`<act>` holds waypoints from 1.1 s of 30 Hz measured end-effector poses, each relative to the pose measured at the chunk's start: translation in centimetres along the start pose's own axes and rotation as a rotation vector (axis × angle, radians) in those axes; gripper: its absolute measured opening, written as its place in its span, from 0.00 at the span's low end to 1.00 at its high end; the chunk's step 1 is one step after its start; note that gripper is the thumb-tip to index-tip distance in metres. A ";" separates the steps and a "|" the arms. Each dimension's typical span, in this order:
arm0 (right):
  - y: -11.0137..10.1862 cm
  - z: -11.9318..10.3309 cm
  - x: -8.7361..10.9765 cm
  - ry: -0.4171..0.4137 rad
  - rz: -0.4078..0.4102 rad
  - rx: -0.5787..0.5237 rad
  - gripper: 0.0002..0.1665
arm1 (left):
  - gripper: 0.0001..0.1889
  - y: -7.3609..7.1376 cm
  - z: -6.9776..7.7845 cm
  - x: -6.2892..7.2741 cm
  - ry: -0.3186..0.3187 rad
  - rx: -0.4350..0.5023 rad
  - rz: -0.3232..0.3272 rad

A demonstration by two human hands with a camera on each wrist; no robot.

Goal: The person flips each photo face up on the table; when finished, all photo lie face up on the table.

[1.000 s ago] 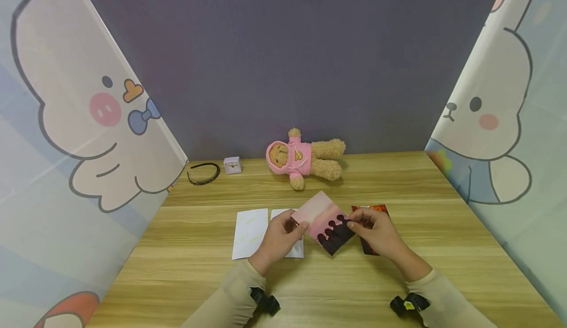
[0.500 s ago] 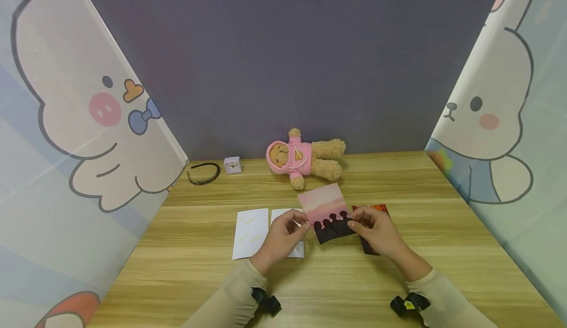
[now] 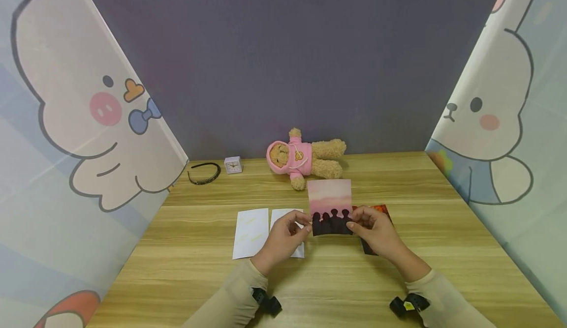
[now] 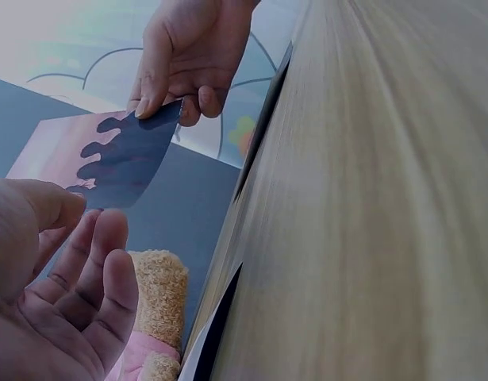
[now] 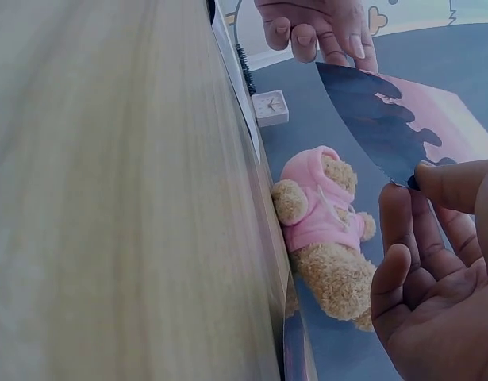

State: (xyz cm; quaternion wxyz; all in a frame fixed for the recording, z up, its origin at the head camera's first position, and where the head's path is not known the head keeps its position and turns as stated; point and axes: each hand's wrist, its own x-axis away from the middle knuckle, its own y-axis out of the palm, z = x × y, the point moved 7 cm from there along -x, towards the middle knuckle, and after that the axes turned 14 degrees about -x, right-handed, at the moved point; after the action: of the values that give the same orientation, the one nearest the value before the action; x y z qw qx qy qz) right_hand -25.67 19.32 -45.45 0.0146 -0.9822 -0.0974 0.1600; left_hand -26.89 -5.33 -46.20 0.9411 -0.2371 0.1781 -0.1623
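A square photo print (image 3: 330, 200) shows a pink sky above dark silhouettes of people. It is held up over the table, silhouettes at the bottom, slightly bowed in both wrist views. My left hand (image 3: 285, 234) pinches its left edge between thumb and fingers. At the opposite edge, my right hand (image 3: 376, 229) pinches the lower right corner, thumb in front. Under the right hand lies a dark print with orange-red at its top (image 3: 380, 208), partly covered. Two white sheets lie at left: one (image 3: 251, 233) in full view, the other (image 3: 298, 252) partly behind my left hand.
A teddy bear in a pink hoodie (image 3: 301, 158) lies on its back near the rear wall. Left of it are a small white clock (image 3: 233, 165) and a black toothed headband (image 3: 204, 174). Cartoon-printed panels flank the wooden table (image 3: 345, 288).
The photo print has turned from a diagonal tilt to level, its silhouettes now along the bottom. My left fingers have shifted slightly right with its edge; the right hand has barely moved.
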 end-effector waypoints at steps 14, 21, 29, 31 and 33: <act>0.2 0.1 0.1 0.038 -0.012 0.011 0.08 | 0.13 0.2 -0.2 0.0 0.002 0.010 -0.020; 0.2 0.5 0.0 0.080 -0.017 0.036 0.10 | 0.19 0.2 0.0 0.1 0.001 0.023 -0.004; 0.2 0.7 -0.1 0.100 -0.021 0.040 0.17 | 0.24 0.1 -0.2 0.1 -0.009 0.000 -0.029; 0.3 0.5 -0.1 0.090 -0.026 0.026 0.22 | 0.25 0.0 -0.2 0.1 -0.009 -0.008 -0.030; 0.3 0.4 -0.2 0.069 -0.037 0.015 0.26 | 0.26 0.0 -0.2 0.1 -0.004 -0.013 -0.029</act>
State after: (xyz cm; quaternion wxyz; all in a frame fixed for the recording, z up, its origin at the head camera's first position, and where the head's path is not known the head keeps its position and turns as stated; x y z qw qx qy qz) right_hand -25.88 18.99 -45.78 0.0284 -0.9850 -0.1139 0.1264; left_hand -26.94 -5.47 -46.36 0.9375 -0.2462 0.1735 -0.1743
